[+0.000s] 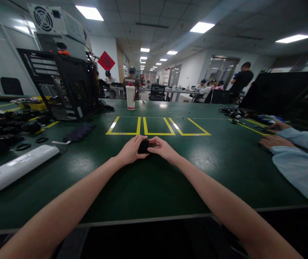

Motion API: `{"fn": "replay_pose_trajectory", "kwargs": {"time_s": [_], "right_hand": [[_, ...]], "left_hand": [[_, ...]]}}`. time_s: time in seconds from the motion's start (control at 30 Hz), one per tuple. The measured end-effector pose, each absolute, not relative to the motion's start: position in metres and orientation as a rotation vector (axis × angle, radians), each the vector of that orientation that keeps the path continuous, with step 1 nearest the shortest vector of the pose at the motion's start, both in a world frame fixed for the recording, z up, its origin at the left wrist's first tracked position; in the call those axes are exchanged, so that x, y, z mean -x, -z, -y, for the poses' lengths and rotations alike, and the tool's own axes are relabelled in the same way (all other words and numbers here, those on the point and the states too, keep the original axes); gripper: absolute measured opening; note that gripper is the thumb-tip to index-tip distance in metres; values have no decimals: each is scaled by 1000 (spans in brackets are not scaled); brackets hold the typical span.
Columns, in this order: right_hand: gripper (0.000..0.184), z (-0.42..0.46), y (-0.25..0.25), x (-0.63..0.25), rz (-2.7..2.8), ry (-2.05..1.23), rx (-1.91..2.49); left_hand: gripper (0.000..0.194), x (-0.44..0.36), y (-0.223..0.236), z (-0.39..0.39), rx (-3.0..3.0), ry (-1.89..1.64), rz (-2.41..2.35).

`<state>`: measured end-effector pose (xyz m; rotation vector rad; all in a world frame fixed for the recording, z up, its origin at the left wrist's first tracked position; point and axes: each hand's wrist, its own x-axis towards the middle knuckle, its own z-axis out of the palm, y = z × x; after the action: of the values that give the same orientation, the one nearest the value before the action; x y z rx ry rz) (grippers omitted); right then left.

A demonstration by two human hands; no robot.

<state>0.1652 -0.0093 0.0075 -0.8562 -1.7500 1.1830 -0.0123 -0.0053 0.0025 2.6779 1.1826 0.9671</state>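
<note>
Both hands meet over the green tabletop (148,180), just on the near side of the yellow tape outlines (159,134). Between them is a small black object (143,146), boxy in shape, whose kind I cannot make out. My left hand (131,150) wraps round its left side, thumb below and fingers above. From the right, my right hand (164,149) pinches its edge with bent fingertips. The fingers hide part of the object.
A black computer case (62,84) carries a power supply (54,21) at the left. Nearby lie a white elongated device (21,166) and black rings (23,146). A white cup (130,98) stands behind the tape. At right rest another person's hands (276,140) in blue sleeves.
</note>
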Motion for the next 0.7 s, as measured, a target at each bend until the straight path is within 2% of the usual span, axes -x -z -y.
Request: {"fn": "replay_pose_trajectory", "kwargs": {"time_s": [0.2,0.43,0.7], "right_hand": [[23,7,-3,-162,1715,-1171,877],[33,4,-1,-160,1661,-1243,967],[32,11,-8,-165,1759,-1218,868]], "left_hand": [[59,12,-4,7,-2679,-972,-1181],[59,12,-4,6,-2701,-964,-1189],[59,12,-4,7,-2697,-940,-1216]]}}
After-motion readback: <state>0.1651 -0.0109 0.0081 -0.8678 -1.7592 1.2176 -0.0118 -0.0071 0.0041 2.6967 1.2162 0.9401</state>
